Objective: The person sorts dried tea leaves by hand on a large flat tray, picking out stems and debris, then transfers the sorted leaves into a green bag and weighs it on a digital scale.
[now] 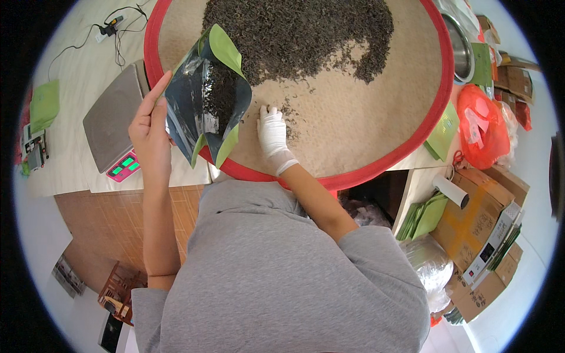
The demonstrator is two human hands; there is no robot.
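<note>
My left hand (152, 126) grips the left edge of a green foil pouch (188, 94), thumb and fingers pinching its side. The pouch gapes toward me, showing a dark silvery lining and dark dried tea leaves (222, 97) inside. Just right of the pouch, my right hand (272, 132), in a white glove, is low over the round woven tray (365, 129) with its fingers curled in. Whatever those fingers may hold is hidden. A few loose leaves lie beside the glove, and a large heap of tea leaves (306, 35) covers the far part of the tray.
A scale (115, 117) with a pink, lit display stands left of the tray's red rim (152, 47). Cables (112, 26) lie behind it. At right are a metal bowl (459, 47), an orange plastic bag (482, 126), green pouches (441, 132) and cardboard boxes (471, 217).
</note>
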